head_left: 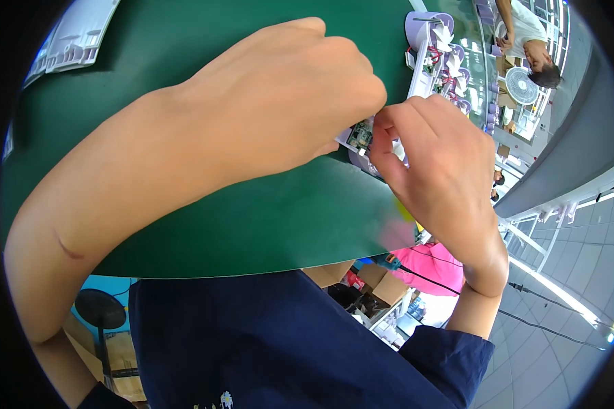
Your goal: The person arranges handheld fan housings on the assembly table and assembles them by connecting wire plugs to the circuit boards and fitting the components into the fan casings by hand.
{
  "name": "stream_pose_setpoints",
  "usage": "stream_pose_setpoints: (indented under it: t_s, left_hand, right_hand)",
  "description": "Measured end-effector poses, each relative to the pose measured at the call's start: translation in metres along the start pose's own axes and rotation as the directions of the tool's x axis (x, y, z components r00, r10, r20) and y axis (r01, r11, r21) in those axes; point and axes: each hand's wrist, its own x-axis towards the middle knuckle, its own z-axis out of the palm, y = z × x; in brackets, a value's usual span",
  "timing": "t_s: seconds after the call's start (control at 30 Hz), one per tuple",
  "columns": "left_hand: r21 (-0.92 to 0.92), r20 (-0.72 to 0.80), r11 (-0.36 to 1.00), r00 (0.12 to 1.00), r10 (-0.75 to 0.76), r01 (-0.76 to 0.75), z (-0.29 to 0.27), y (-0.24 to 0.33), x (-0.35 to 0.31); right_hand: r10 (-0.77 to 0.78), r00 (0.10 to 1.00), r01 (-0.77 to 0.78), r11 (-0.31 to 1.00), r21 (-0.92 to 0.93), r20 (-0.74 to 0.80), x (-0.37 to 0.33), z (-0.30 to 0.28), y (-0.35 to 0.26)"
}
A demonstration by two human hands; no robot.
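A green worktop point(218, 232) fills most of the view, its curved near edge against the person's dark blue shirt point(252, 334). The left hand point(307, 88) reaches across it, back upward, fingers curled under; whether it grips anything cannot be told. To its right, the right hand point(436, 146) bends its thumb and index finger toward each other; their tips are too hidden to tell if they pinch anything. Toward the far right stands a row of lilac and white parts point(450, 61) with red wires; a white casing point(82, 34) lies at the far left. The smaller housing point(365, 165) sits on the worktop between the two hands, just beside the right thumb and partly covered by both. It looks lilac and white, with a small green circuit board point(359, 136) showing inside and a tiny white block point(361, 152) near the board's lower edge.
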Motion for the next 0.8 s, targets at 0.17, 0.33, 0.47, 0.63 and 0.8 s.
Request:
stream_pose_setpoints:
  t_s: [0.17,0.33,0.47,0.63,0.8]
  left_hand:
    - [-0.025,-0.020,1.000,1.000,0.003,-0.004,0.004,-0.002,-0.004]
    - [-0.071,-0.098,0.997,0.995,0.017,-0.024,0.011,-0.005,-0.003]
    - [-0.066,-0.070,0.997,0.997,0.028,-0.032,0.009,-0.001,0.000]
    - [-0.076,-0.001,0.996,0.999,-0.036,0.036,0.007,-0.004,-0.004]
    - [0.026,0.064,0.998,0.996,-0.055,0.054,-0.004,0.010,0.001]
  right_hand:
    - [-0.037,0.998,0.033,0.996,0.081,0.047,0.005,-0.002,0.005]
    - [-0.030,0.998,0.022,0.988,0.154,0.053,0.005,0.002,0.008]
    - [-0.014,0.999,0.010,0.994,0.108,0.039,0.002,0.002,0.004]
    - [0.088,0.996,-0.088,0.927,0.365,0.017,-0.010,0.019,0.012]
    - [0.335,0.930,-0.208,0.818,0.536,-0.151,-0.058,0.026,0.018]
